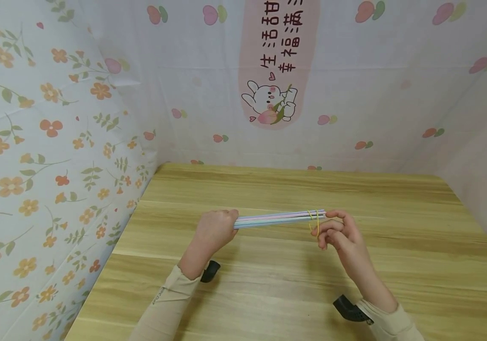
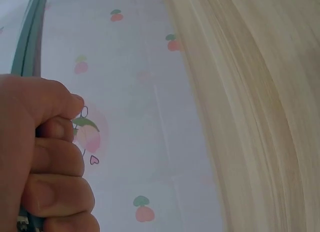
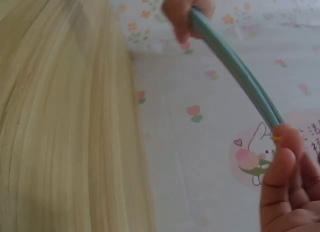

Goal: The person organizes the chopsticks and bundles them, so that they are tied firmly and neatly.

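Observation:
A bundle of pastel straws (image 1: 275,219) is held level above the wooden table (image 1: 294,279). My left hand (image 1: 215,228) grips its left end in a fist; the left wrist view shows the curled fingers (image 2: 55,157) with the straws (image 2: 27,36) sticking out above. My right hand (image 1: 337,231) is at the right end, where a yellow rubber band (image 1: 314,221) circles the bundle and hangs around its fingers. In the right wrist view the teal straws (image 3: 235,66) run from the left hand (image 3: 186,9) to my right fingers (image 3: 285,167), with a bit of yellow band (image 3: 276,138).
The table stands in a corner draped with floral and fruit-print cloth (image 1: 47,142). A pink banner with a rabbit drawing (image 1: 275,66) hangs on the back wall. Black wrist-camera mounts (image 1: 347,309) sit under both forearms.

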{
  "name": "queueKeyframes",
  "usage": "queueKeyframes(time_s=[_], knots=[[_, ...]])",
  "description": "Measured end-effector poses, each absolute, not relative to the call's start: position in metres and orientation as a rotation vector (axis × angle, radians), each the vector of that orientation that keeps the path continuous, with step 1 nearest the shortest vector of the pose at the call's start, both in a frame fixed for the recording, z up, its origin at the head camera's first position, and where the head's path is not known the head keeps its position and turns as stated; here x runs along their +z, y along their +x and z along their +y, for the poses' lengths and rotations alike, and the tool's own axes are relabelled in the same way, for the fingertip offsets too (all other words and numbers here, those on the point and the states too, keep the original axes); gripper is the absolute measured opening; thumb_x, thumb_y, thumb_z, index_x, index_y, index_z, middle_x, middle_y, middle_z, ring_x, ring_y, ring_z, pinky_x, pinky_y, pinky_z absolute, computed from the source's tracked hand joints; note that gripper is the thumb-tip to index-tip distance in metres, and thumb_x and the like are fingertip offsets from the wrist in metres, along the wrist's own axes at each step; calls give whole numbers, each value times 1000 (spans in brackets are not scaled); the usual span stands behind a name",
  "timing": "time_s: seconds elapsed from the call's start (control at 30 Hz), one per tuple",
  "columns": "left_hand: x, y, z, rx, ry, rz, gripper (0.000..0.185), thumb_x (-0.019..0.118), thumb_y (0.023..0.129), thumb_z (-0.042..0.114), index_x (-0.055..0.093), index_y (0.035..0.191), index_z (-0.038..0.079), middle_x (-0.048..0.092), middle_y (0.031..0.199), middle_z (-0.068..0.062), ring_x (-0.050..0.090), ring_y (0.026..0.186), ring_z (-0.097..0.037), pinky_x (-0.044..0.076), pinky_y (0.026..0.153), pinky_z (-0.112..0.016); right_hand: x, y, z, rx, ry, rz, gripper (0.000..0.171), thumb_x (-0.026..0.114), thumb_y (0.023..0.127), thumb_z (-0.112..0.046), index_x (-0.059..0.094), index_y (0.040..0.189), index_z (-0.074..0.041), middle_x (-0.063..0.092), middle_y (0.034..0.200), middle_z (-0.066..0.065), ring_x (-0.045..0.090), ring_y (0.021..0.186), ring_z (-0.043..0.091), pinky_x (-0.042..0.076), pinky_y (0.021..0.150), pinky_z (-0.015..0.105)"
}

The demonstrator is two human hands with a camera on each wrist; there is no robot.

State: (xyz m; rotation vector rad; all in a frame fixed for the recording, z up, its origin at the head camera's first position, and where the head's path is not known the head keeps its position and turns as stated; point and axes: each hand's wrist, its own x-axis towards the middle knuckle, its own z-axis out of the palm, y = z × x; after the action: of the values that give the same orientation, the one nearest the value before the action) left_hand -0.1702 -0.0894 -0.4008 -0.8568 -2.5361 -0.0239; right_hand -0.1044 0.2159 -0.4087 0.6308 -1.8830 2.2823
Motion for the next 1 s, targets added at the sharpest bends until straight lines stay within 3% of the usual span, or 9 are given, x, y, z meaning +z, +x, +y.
queueKeyframes(time_s=[0.2, 0.33, 0.47, 0.7, 1.0], knots=[[-399, -170, -91, -38, -825, -2546, 26, 75, 76, 13, 52, 66, 11, 51, 51, 2, 25, 45, -6, 25, 38, -19, -412, -103, 212, 2061, 756, -1882, 27, 31, 96, 12, 39, 120, -1, 69, 89, 2, 48, 60, 20, 38, 53, 30], [-399, -170, -92, -66, -818, -2527, 25, 75, 76, 12, 52, 66, 10, 53, 52, 1, 25, 45, -5, 26, 37, -20, -414, -103, 211, 2025, 675, -2018, 15, 33, 100, 5, 39, 114, 4, 65, 80, 1, 43, 57, 20, 36, 52, 31], [-398, -171, -92, -79, -806, -2516, 24, 75, 76, 12, 53, 66, 11, 55, 53, 1, 28, 45, -6, 29, 37, -21, -415, -103, 212, 1998, 469, -2224, 18, 38, 102, -8, 39, 108, 10, 63, 75, 1, 47, 54, 18, 41, 54, 29], [-399, -172, -93, -64, -801, -2505, 25, 77, 74, 13, 53, 66, 11, 55, 53, 1, 27, 44, -6, 29, 36, -21, -415, -109, 215, 2022, 103, -2482, 20, 45, 101, -14, 44, 104, 6, 66, 71, 0, 55, 54, 12, 48, 54, 28], [-397, -172, -93, -65, -808, -2518, 25, 77, 74, 13, 53, 67, 10, 54, 52, 1, 27, 44, -5, 27, 36, -20, -417, -111, 220, 2045, 62, -2649, 17, 55, 95, -11, 50, 93, 6, 68, 69, 2, 59, 56, 11, 50, 55, 27]])
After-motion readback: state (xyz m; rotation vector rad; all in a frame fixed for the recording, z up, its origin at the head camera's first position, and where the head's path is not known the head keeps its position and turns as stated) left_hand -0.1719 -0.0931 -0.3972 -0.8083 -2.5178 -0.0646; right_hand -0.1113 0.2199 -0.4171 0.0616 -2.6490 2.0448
